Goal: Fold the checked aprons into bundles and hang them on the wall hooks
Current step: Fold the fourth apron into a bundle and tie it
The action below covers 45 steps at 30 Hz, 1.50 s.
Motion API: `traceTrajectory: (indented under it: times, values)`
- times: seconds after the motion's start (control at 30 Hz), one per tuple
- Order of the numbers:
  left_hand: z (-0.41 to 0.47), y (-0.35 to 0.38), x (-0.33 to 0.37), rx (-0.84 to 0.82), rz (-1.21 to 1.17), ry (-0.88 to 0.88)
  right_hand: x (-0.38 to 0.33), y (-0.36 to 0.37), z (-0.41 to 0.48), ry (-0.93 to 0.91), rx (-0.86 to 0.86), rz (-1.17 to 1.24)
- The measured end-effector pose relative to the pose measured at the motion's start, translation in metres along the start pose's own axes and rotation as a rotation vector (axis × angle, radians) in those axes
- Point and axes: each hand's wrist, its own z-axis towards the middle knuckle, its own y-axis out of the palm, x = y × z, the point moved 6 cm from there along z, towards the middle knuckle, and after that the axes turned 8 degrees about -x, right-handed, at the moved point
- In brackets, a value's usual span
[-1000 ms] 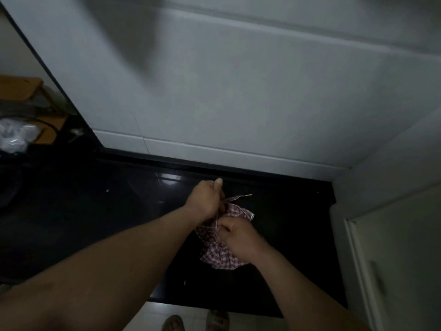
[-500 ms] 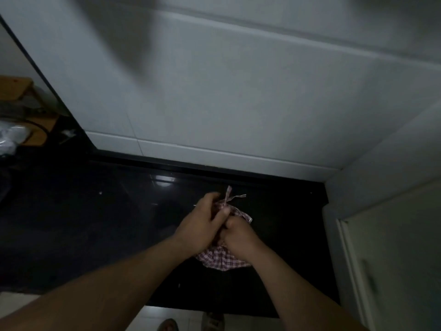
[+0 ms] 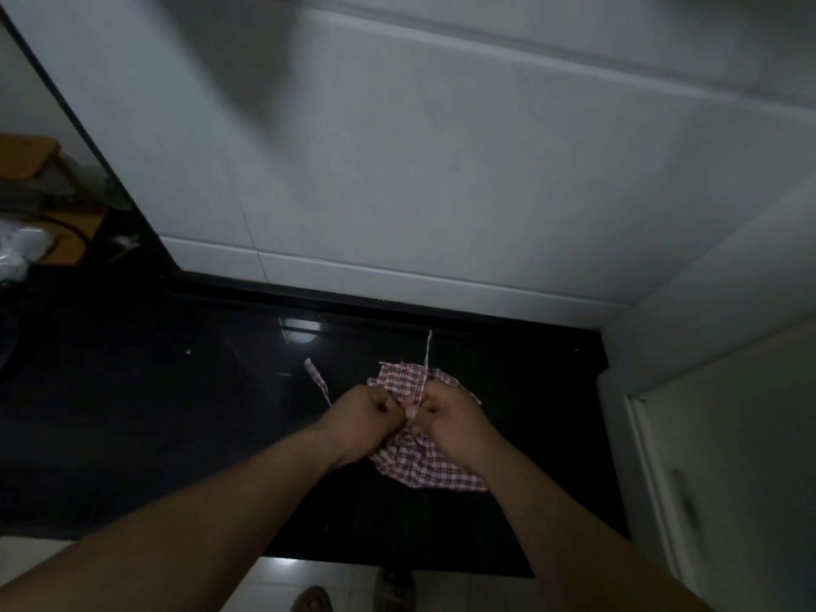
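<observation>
A red-and-white checked apron (image 3: 421, 461) lies bunched into a small bundle on the black countertop (image 3: 176, 413). My left hand (image 3: 366, 415) is a closed fist gripping one apron tie; the tie's loose end (image 3: 317, 381) sticks out to its left. My right hand (image 3: 446, 417) is closed on the other tie, whose end (image 3: 427, 351) points straight up toward the wall. The two fists touch over the middle of the bundle. No wall hooks are in view.
A white tiled wall (image 3: 441, 170) rises behind the counter. A white cabinet door (image 3: 728, 457) stands at the right. At the far left are a wooden stool (image 3: 31, 161) and white plastic (image 3: 17, 254). My feet (image 3: 353, 596) show on the pale floor below the counter edge.
Both hands have pulled the ties apart and closed into fists over the bundle. One tie end now sticks out left and the other straight up. The bundle looks tighter.
</observation>
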Motion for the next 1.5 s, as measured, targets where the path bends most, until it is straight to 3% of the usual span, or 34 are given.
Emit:
traceTrajectory:
  times: [0.13, 0.27, 0.43, 0.87, 1.03, 1.23, 1.43, 1.5]
  values:
    - [0.011, 0.002, 0.005, -0.102, 0.048, 0.103, -0.006, -0.006, -0.004, -0.011, -0.02, 0.044]
    - [0.015, 0.002, 0.005, -0.087, 0.105, 0.209, -0.007, -0.009, -0.004, -0.034, -0.042, 0.048]
    - [0.016, 0.003, 0.001, -0.097, 0.103, 0.222, -0.006, -0.011, -0.002, -0.071, -0.031, 0.069]
    - [0.011, 0.015, -0.016, 0.093, 0.092, 0.237, 0.01, -0.008, 0.004, -0.051, 0.105, 0.113]
    - [0.003, 0.016, -0.005, 0.242, 0.315, 0.206, 0.014, -0.002, -0.003, -0.067, 0.166, 0.098]
    - [-0.001, 0.024, 0.018, 0.261, 0.534, 0.332, 0.015, -0.005, -0.011, -0.05, 0.228, 0.058]
    - [0.005, 0.02, 0.019, 0.275, 0.542, 0.296, 0.005, -0.009, -0.014, -0.099, 0.274, -0.179]
    - [0.006, 0.017, 0.017, 0.27, 0.489, 0.284, 0.005, -0.012, -0.016, -0.115, 0.296, -0.117]
